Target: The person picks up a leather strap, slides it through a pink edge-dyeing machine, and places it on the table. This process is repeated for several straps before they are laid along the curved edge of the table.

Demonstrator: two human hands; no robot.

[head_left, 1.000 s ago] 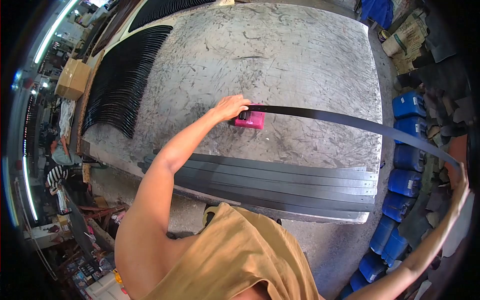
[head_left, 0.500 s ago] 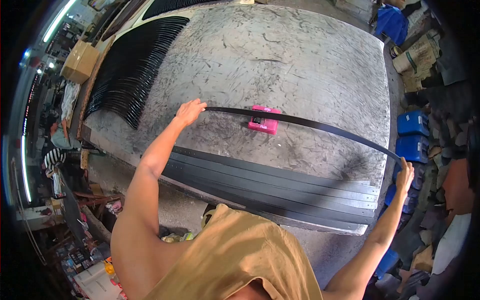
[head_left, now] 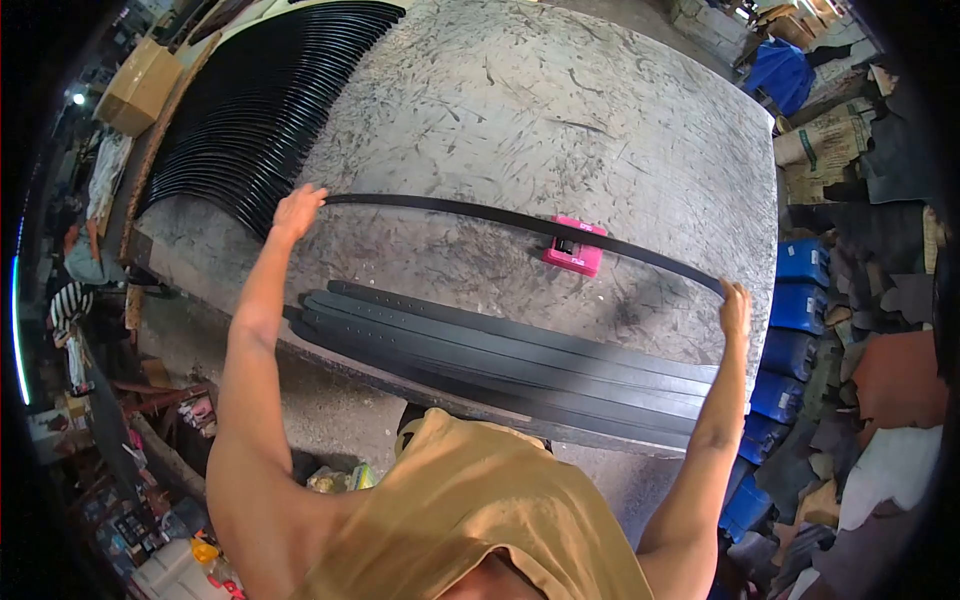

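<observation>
A long black strip (head_left: 450, 208) stretches across the grey table, passing over a pink box-like tool (head_left: 576, 262). Its left end is pinched in my left hand (head_left: 298, 212), close to the lower right edge of a row of glossy black strips (head_left: 260, 95). My right hand (head_left: 735, 310) grips the strip's other end near the table's right side. Between my body and the pink tool lie several flat dark strips (head_left: 500, 345), overlapping, with small holes at their left ends.
The large table (head_left: 560, 100) has a worn, marked surface. Several blue containers (head_left: 790, 308) line its right side, beside scattered leather-like pieces (head_left: 903, 375). A cardboard box (head_left: 140, 88) stands at the upper left. A person in striped clothing (head_left: 70, 305) is at far left.
Both hands and the held strip have shifted left relative to the table. My left hand is now beside the row of glossy strips. The view has also shifted.
</observation>
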